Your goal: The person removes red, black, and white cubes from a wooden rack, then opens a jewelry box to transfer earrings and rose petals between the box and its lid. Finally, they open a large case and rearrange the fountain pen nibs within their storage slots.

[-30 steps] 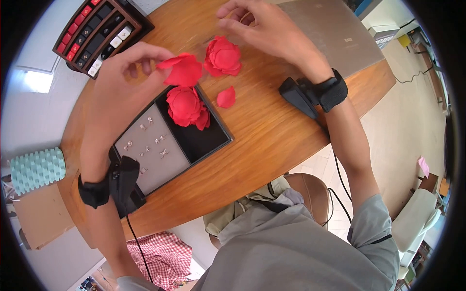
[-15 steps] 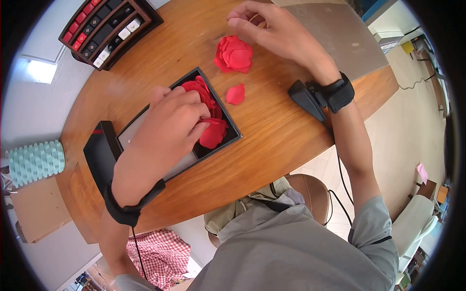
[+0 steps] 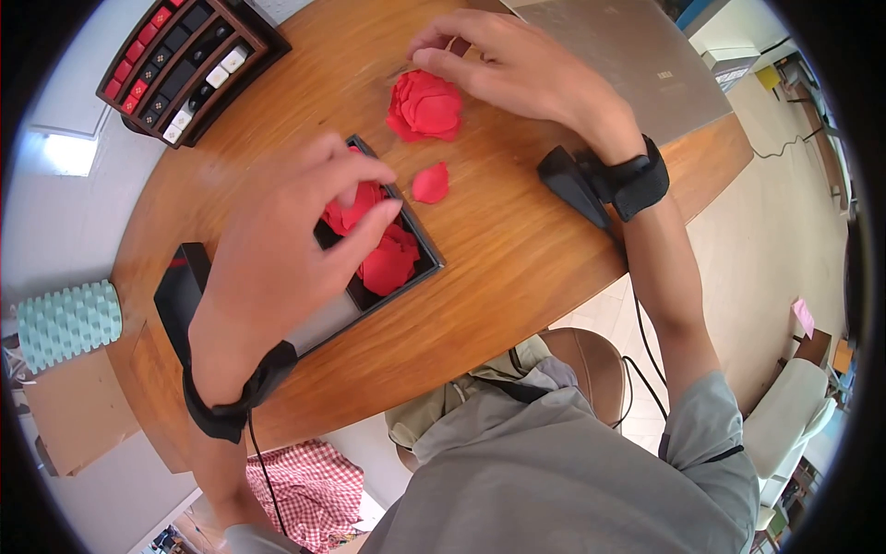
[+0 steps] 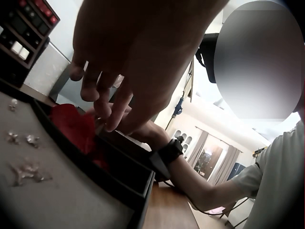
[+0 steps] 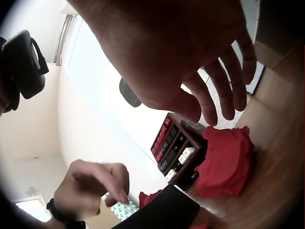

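Observation:
My left hand (image 3: 277, 240) hovers over a black box (image 3: 426, 242), thumb and fingers apart with nothing between them. Beneath it, a bright red artificial flower piece (image 3: 388, 263) and more red petals (image 3: 355, 212) lie in the box's narrow compartment, partly hidden by the fingers. In the left wrist view, small silvery earrings (image 4: 28, 172) dot the grey pad of the other compartment. My right hand (image 3: 531, 78) is loosely bent, its fingertips close by a red artificial flower (image 3: 423, 106) on the table; the right wrist view shows that hand holding nothing.
A loose red petal (image 3: 430, 183) lies between box and flower. At the back left stands a dark rack of keycaps (image 3: 180, 69). A flat grey-brown panel (image 3: 637, 65) covers the table's right end. A black piece (image 3: 175, 295) sits left of the box.
My left hand lowered the red flower piece into the box, let it go and has risen slightly. Relative to the table flower, my right hand has come closer.

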{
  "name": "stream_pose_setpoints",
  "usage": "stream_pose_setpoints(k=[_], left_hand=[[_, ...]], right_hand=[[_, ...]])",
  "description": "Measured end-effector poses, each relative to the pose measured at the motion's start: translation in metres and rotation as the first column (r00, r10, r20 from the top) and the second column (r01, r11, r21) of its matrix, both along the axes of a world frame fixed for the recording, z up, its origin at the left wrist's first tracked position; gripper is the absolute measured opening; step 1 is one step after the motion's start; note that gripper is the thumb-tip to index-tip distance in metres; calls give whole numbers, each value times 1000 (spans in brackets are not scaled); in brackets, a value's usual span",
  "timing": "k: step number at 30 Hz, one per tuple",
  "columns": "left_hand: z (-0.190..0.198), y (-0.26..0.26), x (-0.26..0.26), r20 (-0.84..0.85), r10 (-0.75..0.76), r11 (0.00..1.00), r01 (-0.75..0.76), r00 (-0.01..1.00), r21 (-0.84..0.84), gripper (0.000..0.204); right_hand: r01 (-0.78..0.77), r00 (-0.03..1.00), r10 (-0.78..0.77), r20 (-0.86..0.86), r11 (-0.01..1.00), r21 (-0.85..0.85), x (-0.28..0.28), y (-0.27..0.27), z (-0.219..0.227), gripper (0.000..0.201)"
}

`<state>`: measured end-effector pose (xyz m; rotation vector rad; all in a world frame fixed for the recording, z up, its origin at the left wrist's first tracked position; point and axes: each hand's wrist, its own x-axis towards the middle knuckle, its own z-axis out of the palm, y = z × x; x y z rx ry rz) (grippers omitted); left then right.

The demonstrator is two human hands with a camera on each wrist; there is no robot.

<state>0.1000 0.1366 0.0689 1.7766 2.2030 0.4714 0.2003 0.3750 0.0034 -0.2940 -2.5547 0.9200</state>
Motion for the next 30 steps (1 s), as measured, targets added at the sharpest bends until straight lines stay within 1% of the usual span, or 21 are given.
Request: stream_pose_setpoints(k=[2, 3, 5, 6, 8, 10, 12, 14, 15, 17, 18, 19, 20, 21, 22, 23, 24, 26, 27, 29, 30], left_hand=[[-7, 14, -7, -81, -91, 968, 108, 993, 228, 16], [-12, 22, -10, -83, -87, 968, 104, 993, 230, 16], [-24, 39, -12, -238, -193, 956, 237, 952, 174, 17], [-28, 44, -11, -238, -192, 956, 236, 952, 174, 17], [-35, 51, -8, -336, -196, 973, 225, 921, 51, 19], [-32, 57, -3, -303, -191, 978, 206, 934, 18, 20], [-32, 60, -1, -269, -182, 983, 185, 946, -16, 20], [-34, 62, -2, -166, -173, 980, 153, 971, -128, 20], [-34, 64, -4, -166, -177, 979, 156, 970, -129, 20], [-32, 66, -7, 35, -97, 995, 98, 995, -35, 17], [-30, 69, -9, 37, -102, 994, 104, 994, -35, 17], [-28, 72, -10, 32, -59, 997, 58, 998, 44, 17], [-27, 74, -12, 28, -12, 992, 8, 1000, 124, 17], [-29, 76, -14, 27, -8, 992, 4, 1000, 126, 17], [-32, 79, -16, -73, -24, 987, 36, 997, 158, 20], [-36, 80, -17, -173, -39, 980, 71, 984, 185, 23], [-39, 80, -18, -174, -38, 980, 70, 984, 185, 23], [-45, 80, -17, -317, -22, 976, 89, 948, 199, 29], [-45, 80, -17, -316, -23, 976, 90, 948, 198, 29], [-46, 81, -18, -305, -33, 991, 72, 952, 117, 28], [-45, 81, -19, -306, -33, 991, 72, 952, 117, 28]], right_hand=[[5, 1000, -5, 3, 1000, -14, -1, -1, 2, 34], [3, 1000, -3, -11, 1000, -12, -3, 0, 0, 33], [-1, 1000, 1, -25, 1000, -9, -6, 3, -3, 33], [-6, 999, 6, -37, 1000, -10, -6, 4, -4, 32], [-9, 999, 8, -48, 1000, -14, -7, 5, -7, 32], [32, 999, -32, -37, 999, 4, -7, 5, -7, 32], [34, 998, -34, -48, 999, 2, -6, 6, -7, 31], [32, 998, -32, -60, 999, -2, -6, 5, -6, 31], [43, 997, -43, -64, 999, 3, -6, 4, -5, 31], [61, 996, -61, -66, 998, 5, -4, 2, -1, 31], [69, 997, -69, -27, 998, 9, -3, 1, 4, 30], [73, 997, -73, 14, 997, 12, -2, 0, 7, 30], [72, 997, -72, 15, 997, 13, -3, 1, 3, 30], [72, 997, -71, -43, 997, 33, -6, 4, -4, 29], [73, 993, -68, -101, 996, 52, -9, 4, -6, 29], [70, 993, -64, -103, 996, 53, -9, 5, -7, 29], [66, 992, -61, -109, 997, 41, -9, 5, -8, 29], [63, 992, -59, -113, 998, 28, -7, 5, -7, 29], [66, 993, -63, -100, 998, 22, -6, 4, -6, 30], [68, 994, -66, -86, 998, 15, -7, 5, -6, 30], [68, 993, -66, -98, 997, 26, -7, 5, -7, 30]])
